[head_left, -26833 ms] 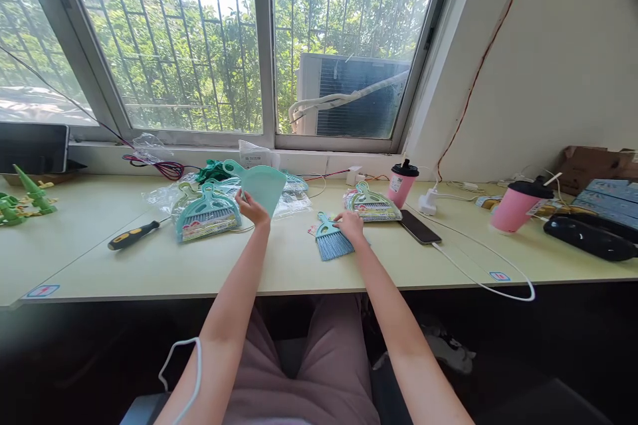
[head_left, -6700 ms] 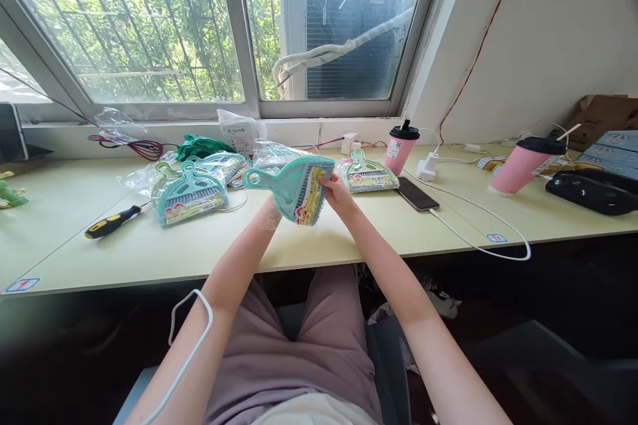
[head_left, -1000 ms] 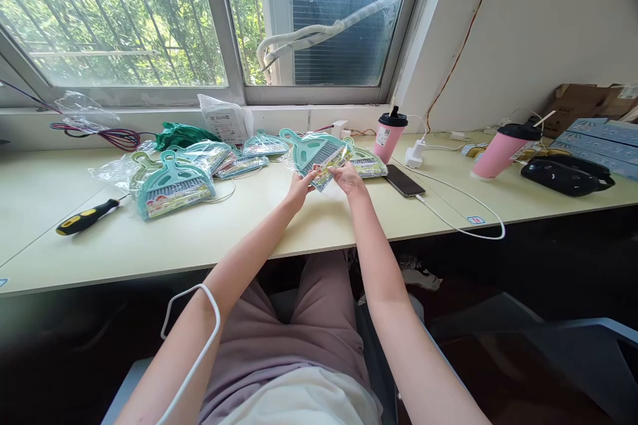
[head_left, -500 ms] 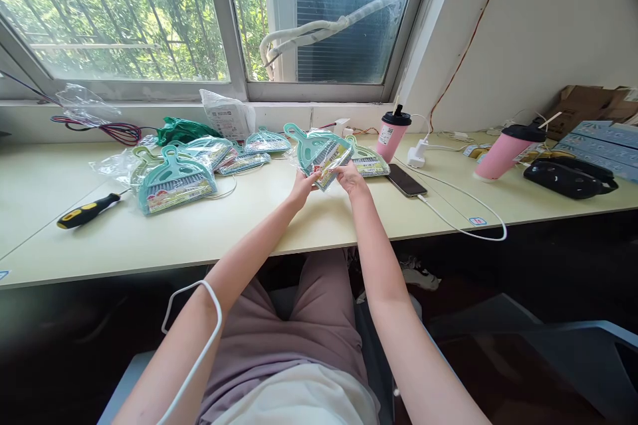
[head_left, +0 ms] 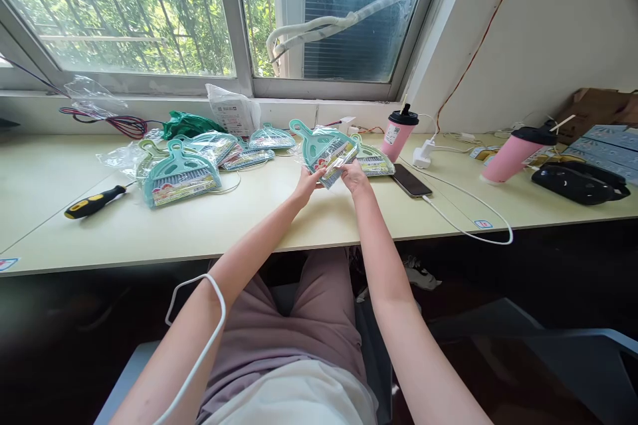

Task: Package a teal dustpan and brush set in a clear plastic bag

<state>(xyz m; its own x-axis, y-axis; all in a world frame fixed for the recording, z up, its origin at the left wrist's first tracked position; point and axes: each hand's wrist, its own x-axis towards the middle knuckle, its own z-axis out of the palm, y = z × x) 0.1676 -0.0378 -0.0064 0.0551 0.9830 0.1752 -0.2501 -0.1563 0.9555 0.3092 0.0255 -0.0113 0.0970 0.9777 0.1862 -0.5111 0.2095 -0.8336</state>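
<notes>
Both my hands grip a teal mini dustpan and brush set (head_left: pixel 326 149) in clear wrapping, tilted above the table (head_left: pixel 269 212). At its lower left edge, my left hand (head_left: pixel 308 187) is closed on it. My right hand (head_left: pixel 353 176) pinches its lower right corner. Behind that corner lies a green wrapped dustpan set (head_left: pixel 373 163), partly covered by the held one. To the left rests another teal wrapped dustpan set (head_left: pixel 180 176), overlapping a green one (head_left: pixel 148 154). Several more wrapped sets (head_left: pixel 272 138) lie behind.
A screwdriver (head_left: pixel 94 202) lies at left, near crumpled clear plastic (head_left: pixel 119 158) and a green bag (head_left: pixel 187 125). On the right are a phone (head_left: pixel 411 180) on a white cable, two pink cups (head_left: pixel 397 134), a white charger (head_left: pixel 423 155) and a black case (head_left: pixel 573 182). A window stands behind.
The whole view has shifted slightly as the head turned a little. Both hands keep hold of the teal dustpan set in nearly the same pose.
</notes>
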